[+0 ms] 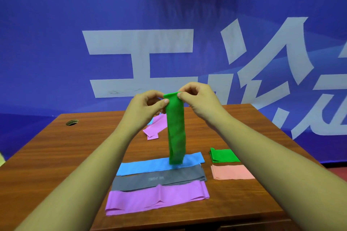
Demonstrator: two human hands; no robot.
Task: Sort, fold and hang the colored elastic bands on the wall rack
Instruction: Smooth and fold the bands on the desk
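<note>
- I see the green band held up over the middle of the table. It hangs straight down as a long, flat strip, and its lower end sits in front of the blue band.
- Both top corners are pinched. The left hand grips the left corner between thumb and curled fingers, and the right hand grips the right corner the same way.
- The strip looks thin, matte and faintly creased. It seems doubled, but I cannot tell whether it is a loop or a fold.
- On the near side, three long bands lie flat, side by side and crosswise. The blue one is farthest, the grey band with faint print is in the middle, and the purple band is nearest, rippled, with layered edges.
- To their right lie two folded rectangles: a folded green band, and a salmon-pink folded band just nearer.
- Farther back, partly behind the left hand, a second purple strip lies loosely bunched.
- The table is glossy brown wood grain with a round cable hole at far left. Behind it hangs a blue banner with large white characters.
</note>
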